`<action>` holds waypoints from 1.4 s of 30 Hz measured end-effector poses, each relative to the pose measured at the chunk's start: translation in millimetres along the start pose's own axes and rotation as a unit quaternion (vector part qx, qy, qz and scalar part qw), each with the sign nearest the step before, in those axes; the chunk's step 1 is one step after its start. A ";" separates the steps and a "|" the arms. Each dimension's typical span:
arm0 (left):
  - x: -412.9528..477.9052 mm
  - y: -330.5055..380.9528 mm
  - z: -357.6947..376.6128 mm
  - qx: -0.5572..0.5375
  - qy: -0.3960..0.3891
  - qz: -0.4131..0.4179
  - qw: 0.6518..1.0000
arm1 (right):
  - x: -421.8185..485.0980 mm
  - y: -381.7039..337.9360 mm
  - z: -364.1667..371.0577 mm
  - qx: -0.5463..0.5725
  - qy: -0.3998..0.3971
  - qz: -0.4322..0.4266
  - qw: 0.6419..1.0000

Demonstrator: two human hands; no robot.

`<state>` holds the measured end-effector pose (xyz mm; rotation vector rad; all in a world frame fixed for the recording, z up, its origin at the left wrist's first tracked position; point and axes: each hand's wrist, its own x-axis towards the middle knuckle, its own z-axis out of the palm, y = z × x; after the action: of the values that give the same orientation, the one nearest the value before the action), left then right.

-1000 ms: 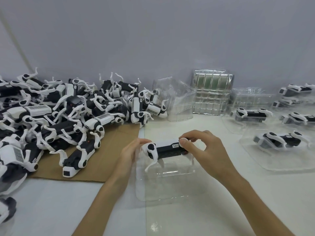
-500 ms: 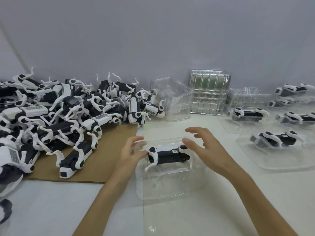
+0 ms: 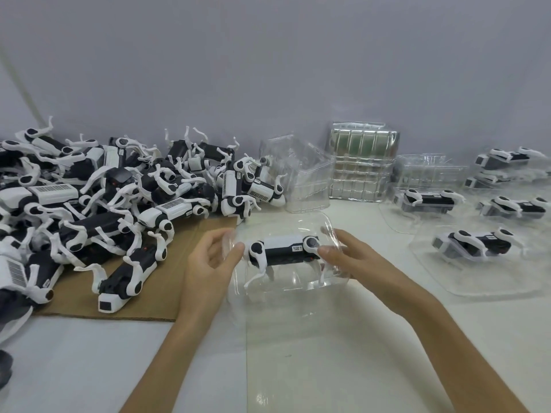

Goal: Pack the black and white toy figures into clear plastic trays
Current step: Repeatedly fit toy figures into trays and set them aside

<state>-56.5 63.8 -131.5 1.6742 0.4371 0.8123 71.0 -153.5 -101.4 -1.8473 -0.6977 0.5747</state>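
Observation:
A black and white toy figure (image 3: 283,251) sits in a clear plastic tray (image 3: 283,225) at the middle of the table. My left hand (image 3: 211,257) grips the tray's left end, thumb in front and fingers behind the plastic. My right hand (image 3: 348,254) grips its right end, the thumb tip near the figure's rear joint. The tray looks tipped up toward me, its far rim raised. A big pile of loose toy figures (image 3: 104,198) lies at the left, partly on brown cardboard (image 3: 155,293).
Stacks of empty clear trays (image 3: 362,165) (image 3: 304,177) stand against the back wall. Several packed trays with figures (image 3: 474,248) (image 3: 426,201) (image 3: 515,207) lie at the right. White tabletop (image 3: 298,353) shows in front of my hands.
A second ago both hands held the figure above the tray. They set it in, let go, and now grip the tray's two ends and have tipped it up.

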 end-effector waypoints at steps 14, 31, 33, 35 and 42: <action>-5.9 0.7 8.1 -0.097 -0.153 -0.183 0.966 | 10.7 9.3 4.0 0.060 0.138 -0.109 0.983; -5.9 0.6 4.1 -0.004 -0.140 -0.055 0.989 | 9.5 6.3 7.9 0.074 0.157 -0.111 0.979; -6.0 0.7 5.0 -0.003 -0.129 -0.049 0.990 | 8.6 6.3 8.1 0.068 0.157 -0.111 0.979; -5.8 -0.9 6.4 0.013 -0.111 -0.031 0.993 | 7.8 6.9 7.6 0.060 0.166 -0.111 0.978; -5.4 -4.2 8.2 0.055 -0.077 -0.007 0.995 | 10.4 12.4 9.9 0.042 0.195 -0.106 0.974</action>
<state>-53.8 55.6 -137.9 1.8201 0.3924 0.6521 74.3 -143.5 -117.2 -1.7104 -0.5845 0.0929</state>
